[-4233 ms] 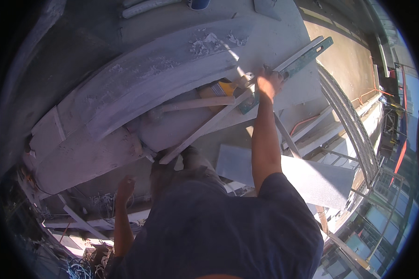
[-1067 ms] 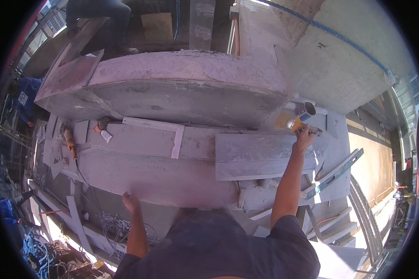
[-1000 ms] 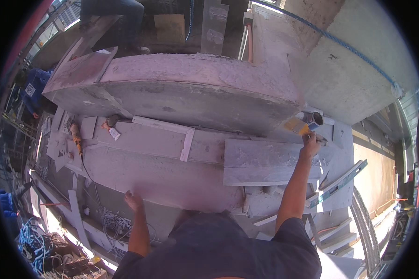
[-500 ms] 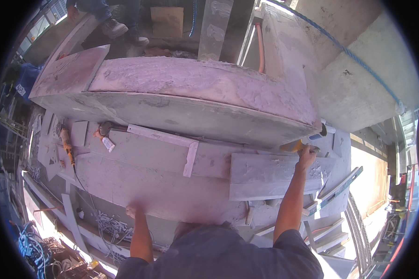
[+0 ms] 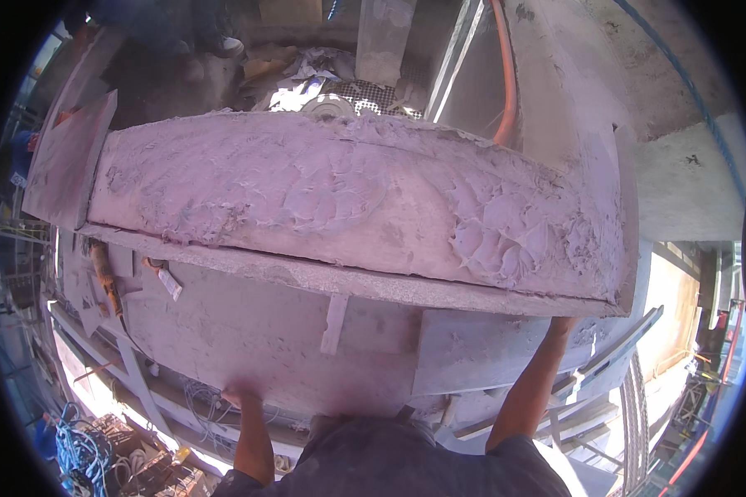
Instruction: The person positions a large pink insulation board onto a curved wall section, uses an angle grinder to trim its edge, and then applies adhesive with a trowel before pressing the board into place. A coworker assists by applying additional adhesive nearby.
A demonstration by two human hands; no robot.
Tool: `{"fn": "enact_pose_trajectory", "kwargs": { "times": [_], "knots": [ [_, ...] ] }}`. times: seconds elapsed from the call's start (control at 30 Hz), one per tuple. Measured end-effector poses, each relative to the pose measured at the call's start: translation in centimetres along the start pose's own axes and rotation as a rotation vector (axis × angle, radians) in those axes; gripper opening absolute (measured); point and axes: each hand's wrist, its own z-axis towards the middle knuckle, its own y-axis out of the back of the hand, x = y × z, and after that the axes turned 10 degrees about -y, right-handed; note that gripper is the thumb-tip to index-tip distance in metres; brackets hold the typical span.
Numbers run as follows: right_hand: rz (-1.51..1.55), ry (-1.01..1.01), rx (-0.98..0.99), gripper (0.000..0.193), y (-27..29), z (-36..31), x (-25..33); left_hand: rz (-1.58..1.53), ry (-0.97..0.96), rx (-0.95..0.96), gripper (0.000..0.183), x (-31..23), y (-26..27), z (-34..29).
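My left hand point(image 5: 244, 397) rests at the near edge of the grey work platform point(image 5: 224, 331); shadow and blur obscure its fingers. On the right, my forearm reaches beneath the front lip of the raised ledge, so only the wrist end of my right hand point(image 5: 564, 323) shows and anything in it is hidden. A wide ledge point(image 5: 406, 190) crosses in front of me, its top coated with rough, pinkish-looking mortar point(image 5: 506, 236). Below its lip, near my right forearm, lies a flat grey panel point(image 5: 464, 348).
An orange-and-dark power tool point(image 5: 105, 277), a white tube point(image 5: 171, 285) and part of a pale L-shaped piece point(image 5: 333, 325) lie on the platform. A long level-like bar point(image 5: 622, 344) slants at right. Blue rope point(image 5: 83, 451) is heaped lower left. Another person's shoe point(image 5: 230, 45) shows beyond the ledge.
My view has tipped forward, showing more of the ledge top. My right hand, earlier visible around a tool with a yellowish part, is now covered by the ledge. My left hand stays at the platform edge.
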Motion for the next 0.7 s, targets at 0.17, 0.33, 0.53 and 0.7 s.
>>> {"fn": "enact_pose_trajectory", "kwargs": {
  "times": [0.17, 0.33, 0.53, 0.7],
  "knots": [
    [-0.045, -0.034, 0.022, 0.073, 0.2, -1.4, -2.2, -0.366, 0.015, -0.016, 0.087, -0.1, 1.7, 3.0],
    [-0.029, -0.183, 0.095, 0.06, 1.8, 1.6, 2.6, -0.56, 0.197, 0.016, 0.079, 0.2, -0.6, -1.3],
    [0.046, -0.719, 0.376, 0.076, 8.1, 4.7, 0.2, -0.078, -0.005, -0.041, 0.062, 1.1, -1.3, -0.1],
    [-0.327, -0.813, 0.239, 0.06, 10.7, 9.3, 2.4, 0.452, -0.26, -0.222, 0.051, 1.3, -1.0, -0.6]
  ]
}}
